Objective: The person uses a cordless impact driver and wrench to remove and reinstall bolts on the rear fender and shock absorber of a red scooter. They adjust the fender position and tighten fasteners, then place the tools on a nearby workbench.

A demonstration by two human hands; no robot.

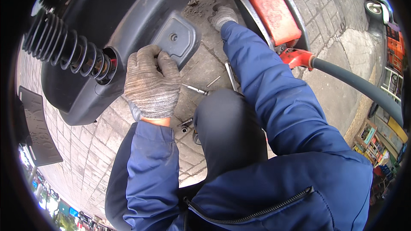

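My left hand (153, 81), in a grey-brown knit glove, has its fingers curled against black plastic bodywork (141, 21). What is between thumb and fingers is hidden. Right beside it is a grey-black plastic panel (182, 40) with a round recessed hole. A black coil-spring shock absorber (68, 51) sticks out of the bodywork to the left. My right hand (223, 17), also gloved, reaches far forward, low over the paving beside a red floor jack (274, 10). Its fingers are small and unclear. Dark dirt (197, 6) lies left of them.
Between my arms, a socket extension (195, 89), a thin rod (213, 81), a long metal tool (231, 76) and a socket tool (185, 124) lie on the paving. The jack's grey-sleeved handle (359, 83) runs right. A plate (40, 126) hangs at left; toolboxes (394, 45) stand far right.
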